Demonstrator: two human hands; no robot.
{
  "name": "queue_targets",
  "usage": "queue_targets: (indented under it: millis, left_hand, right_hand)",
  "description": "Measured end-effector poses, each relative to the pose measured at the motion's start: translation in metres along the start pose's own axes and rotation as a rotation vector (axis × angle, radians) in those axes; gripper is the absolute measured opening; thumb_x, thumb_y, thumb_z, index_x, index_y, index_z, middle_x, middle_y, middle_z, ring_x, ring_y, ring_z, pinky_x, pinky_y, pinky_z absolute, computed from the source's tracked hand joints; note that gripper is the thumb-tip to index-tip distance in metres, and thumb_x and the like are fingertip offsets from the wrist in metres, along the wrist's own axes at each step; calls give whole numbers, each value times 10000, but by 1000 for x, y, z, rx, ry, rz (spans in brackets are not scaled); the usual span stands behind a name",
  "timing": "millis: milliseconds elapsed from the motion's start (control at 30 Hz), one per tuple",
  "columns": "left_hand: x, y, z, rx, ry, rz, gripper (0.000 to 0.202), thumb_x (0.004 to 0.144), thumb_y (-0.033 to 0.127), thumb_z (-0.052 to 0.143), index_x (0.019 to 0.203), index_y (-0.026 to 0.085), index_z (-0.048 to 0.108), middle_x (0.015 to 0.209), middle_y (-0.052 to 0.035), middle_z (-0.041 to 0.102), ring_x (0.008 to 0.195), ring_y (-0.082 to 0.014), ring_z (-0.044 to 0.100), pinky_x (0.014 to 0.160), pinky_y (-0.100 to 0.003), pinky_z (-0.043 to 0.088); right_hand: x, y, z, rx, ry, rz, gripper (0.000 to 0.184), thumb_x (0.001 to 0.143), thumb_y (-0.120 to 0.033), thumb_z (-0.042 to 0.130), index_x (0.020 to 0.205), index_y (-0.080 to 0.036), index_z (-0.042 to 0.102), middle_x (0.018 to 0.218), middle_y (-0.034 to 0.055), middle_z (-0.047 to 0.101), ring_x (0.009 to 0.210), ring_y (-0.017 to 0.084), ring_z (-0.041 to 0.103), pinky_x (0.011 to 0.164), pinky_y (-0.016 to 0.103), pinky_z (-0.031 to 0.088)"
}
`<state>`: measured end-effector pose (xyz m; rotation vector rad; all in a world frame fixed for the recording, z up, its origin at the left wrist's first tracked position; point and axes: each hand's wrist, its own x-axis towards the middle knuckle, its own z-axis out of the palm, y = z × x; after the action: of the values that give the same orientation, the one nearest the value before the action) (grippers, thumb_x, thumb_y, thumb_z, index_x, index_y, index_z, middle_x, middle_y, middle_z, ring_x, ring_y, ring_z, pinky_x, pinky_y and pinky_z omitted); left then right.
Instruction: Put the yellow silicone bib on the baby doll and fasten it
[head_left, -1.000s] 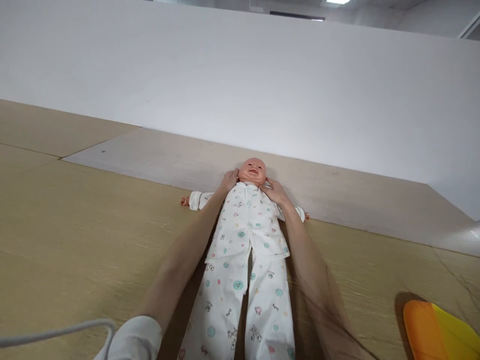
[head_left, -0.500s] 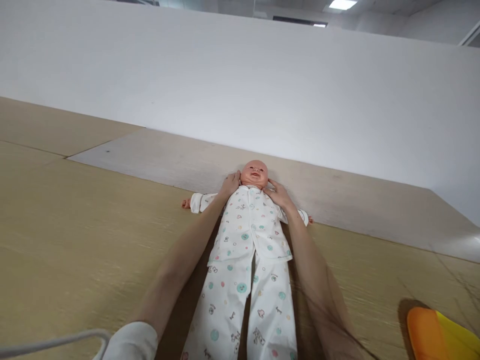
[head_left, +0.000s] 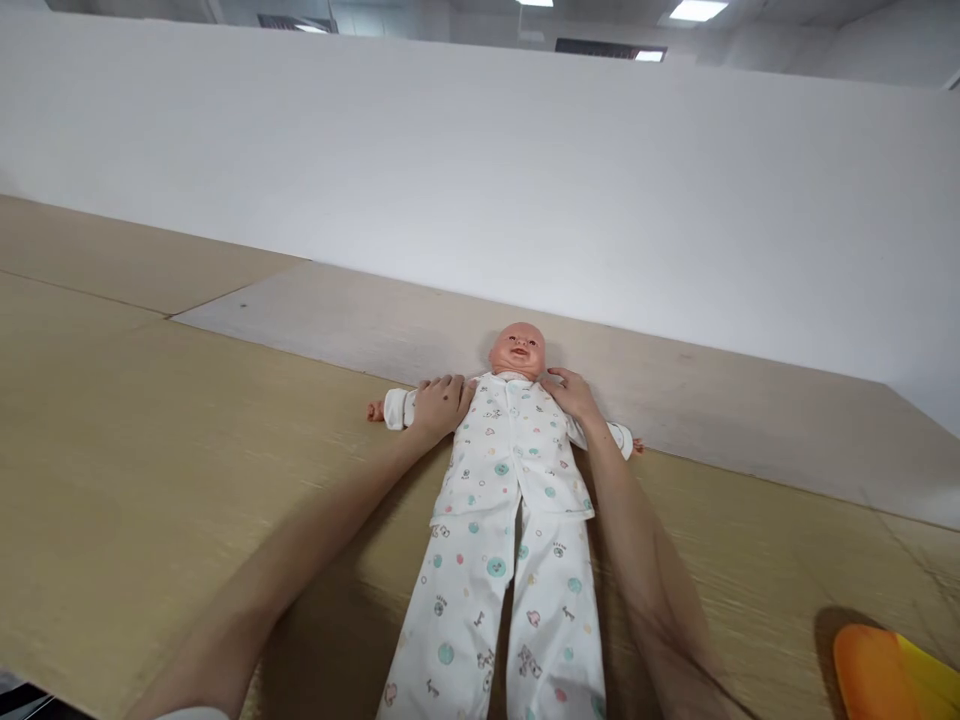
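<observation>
A baby doll (head_left: pixel 517 350) lies on its back with its arms spread. It wears a white shirt (head_left: pixel 506 460) and matching white trousers (head_left: pixel 487 620), both printed with small coloured figures. My left hand (head_left: pixel 444 403) is curled over the doll's sleeve close to the shoulder, covering part of that arm, with its thumb side against the shirt. On the other shoulder rests my right hand (head_left: pixel 571 393), fingers partly stretched beside the neck and touching the shirt near the collar. The doll's two small hands stick out of the cuffs. Its feet are out of frame.
The doll lies on a yellowish wooden surface (head_left: pixel 225 430) with a paler panel (head_left: pixel 360 310) behind. A white partition (head_left: pixel 480 170) rises along the back. An orange and yellow object (head_left: pixel 874 670) sits at the lower right, cut off by the frame.
My left hand has moved from beside the doll's head down onto its sleeve and shoulder. My right hand has slid slightly down from the neck to the shoulder. The view has shifted a little.
</observation>
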<state>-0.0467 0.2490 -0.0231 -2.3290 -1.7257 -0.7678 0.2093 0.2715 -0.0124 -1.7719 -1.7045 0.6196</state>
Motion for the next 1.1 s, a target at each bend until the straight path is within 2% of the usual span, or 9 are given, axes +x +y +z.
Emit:
queue_targets:
  millis: [233,400,567,667,733,833,900,1000,1100]
  left_hand:
    - [16,-17,10,-58,2,35,416,892,397,321,749,139,615,751,-140,673,710,-218,601,730,-352,314]
    - [23,-21,13,-4,34,90,411,905,351,292,801,135,626,789,-148,671,776,-246,585,777,-386,319]
    - [-4,-13,-4,-53,164,65,336,890,328,345,1035,134,578,1012,-161,629,993,-283,519,850,-408,335]
    - [-32,-9,-21,-198,86,-33,331,902,335,317,1066,152,540,943,-124,641,897,-242,566,790,-359,390]
    - [-50,-7,-33,-319,-13,-130,354,904,384,303,1099,173,508,832,-71,651,774,-215,596,701,-320,413]
    - [-74,-5,-54,-483,-168,-209,404,883,450,322,1141,179,475,720,-23,646,707,-201,609,686,-306,424]
    - [-88,-3,-68,-568,-270,-258,448,860,477,355,1176,179,465,686,-12,652,701,-202,617,699,-304,435]
    - [-107,-2,-85,-681,-426,-343,570,799,521,454,1274,209,416,779,-28,690,743,-217,637,684,-306,457]
    - [-122,1,-92,-762,-540,-403,715,705,523,587,1333,254,376,881,-45,690,784,-235,642,682,-326,477]
  right_hand:
    - [-7,7,0,-107,55,-20,356,816,-414,462,999,-181,660,1008,78,659,911,216,600,807,311,432]
    - [-14,11,2,-192,138,-59,368,846,-413,406,961,-179,667,913,90,669,847,213,595,770,301,417]
    - [-27,8,2,-241,294,-144,365,870,-339,359,1040,-148,619,1004,111,620,933,208,543,848,307,386]
    - [-44,1,-3,-281,463,-259,350,873,-319,350,973,-128,625,985,124,600,955,214,503,888,320,357]
    - [-63,-5,-8,-266,516,-298,322,878,-324,348,899,-142,613,916,102,602,880,193,512,832,300,369]
    - [-108,-16,-20,-161,383,-229,309,891,-400,348,792,-177,538,686,19,565,630,139,493,640,261,353]
    - [-147,-22,-26,-86,265,-158,339,876,-474,371,732,-189,488,606,-4,515,578,130,474,599,261,342]
    - [-203,-27,-30,128,-69,13,349,832,-536,427,985,-224,462,571,-26,529,521,146,480,541,276,378]
    - [-240,-35,-22,362,-267,195,652,745,-547,556,1281,-298,280,722,-18,617,644,190,582,591,317,466]
